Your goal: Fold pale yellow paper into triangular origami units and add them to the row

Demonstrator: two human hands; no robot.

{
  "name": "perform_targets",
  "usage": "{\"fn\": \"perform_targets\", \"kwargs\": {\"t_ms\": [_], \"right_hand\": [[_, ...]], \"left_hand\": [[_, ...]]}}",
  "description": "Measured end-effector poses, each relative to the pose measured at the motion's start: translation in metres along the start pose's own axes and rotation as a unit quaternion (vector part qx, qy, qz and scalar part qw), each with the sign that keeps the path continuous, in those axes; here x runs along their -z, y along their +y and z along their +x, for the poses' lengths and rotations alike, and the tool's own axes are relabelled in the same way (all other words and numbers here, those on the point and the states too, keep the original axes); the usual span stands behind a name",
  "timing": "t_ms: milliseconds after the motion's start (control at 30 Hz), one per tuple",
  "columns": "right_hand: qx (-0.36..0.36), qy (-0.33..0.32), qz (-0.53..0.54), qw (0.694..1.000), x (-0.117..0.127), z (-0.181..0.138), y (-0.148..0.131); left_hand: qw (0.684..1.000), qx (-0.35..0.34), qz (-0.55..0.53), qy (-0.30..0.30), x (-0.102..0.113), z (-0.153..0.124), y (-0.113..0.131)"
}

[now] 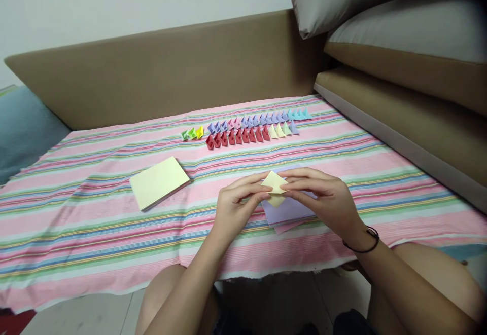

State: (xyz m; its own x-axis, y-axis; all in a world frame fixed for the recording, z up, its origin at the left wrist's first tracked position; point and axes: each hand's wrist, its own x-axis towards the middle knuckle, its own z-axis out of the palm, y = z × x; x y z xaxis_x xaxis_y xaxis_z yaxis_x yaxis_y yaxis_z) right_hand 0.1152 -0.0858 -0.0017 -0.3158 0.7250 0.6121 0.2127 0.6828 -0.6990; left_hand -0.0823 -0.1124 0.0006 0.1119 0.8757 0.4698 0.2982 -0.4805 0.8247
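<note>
A small pale yellow folded paper (274,187) is pinched between both hands above the striped cloth. My left hand (236,206) grips its left corner with the fingertips, and my right hand (323,198) closes on its right side. Directly below the hands lies a small stack of lilac and pink paper sheets (285,213). To the left rests a stack of pale yellow sheets (159,181). Farther back, two rows of small folded paper pieces (247,127) in green, yellow, purple, pink, red and blue stand lined up.
The pink striped cloth (95,223) covers a low surface with its front edge near my knees. A brown padded backrest (171,66) runs behind it. Brown and grey cushions (399,46) are stacked on the right. A blue cushion (23,127) sits far left.
</note>
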Motion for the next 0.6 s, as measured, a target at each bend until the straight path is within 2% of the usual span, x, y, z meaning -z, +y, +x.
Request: {"fn": "perform_targets", "kwargs": {"t_ms": [133,367,467,600], "right_hand": [[-0.012,0.025,0.002,1.000,-0.005,-0.001,-0.002],[-0.027,0.062,-0.013,0.998,-0.010,-0.004,-0.004],[-0.027,0.064,-0.020,0.997,-0.010,-0.004,-0.003],[-0.030,0.062,-0.022,0.997,-0.010,-0.004,-0.001]], "left_hand": [[0.998,-0.019,0.058,0.014,-0.004,-0.004,0.003],[0.997,0.002,0.080,0.012,-0.012,-0.008,0.000],[0.999,0.031,0.042,0.014,-0.013,-0.007,-0.002],[0.992,0.104,-0.071,0.020,-0.012,-0.003,-0.001]]}}
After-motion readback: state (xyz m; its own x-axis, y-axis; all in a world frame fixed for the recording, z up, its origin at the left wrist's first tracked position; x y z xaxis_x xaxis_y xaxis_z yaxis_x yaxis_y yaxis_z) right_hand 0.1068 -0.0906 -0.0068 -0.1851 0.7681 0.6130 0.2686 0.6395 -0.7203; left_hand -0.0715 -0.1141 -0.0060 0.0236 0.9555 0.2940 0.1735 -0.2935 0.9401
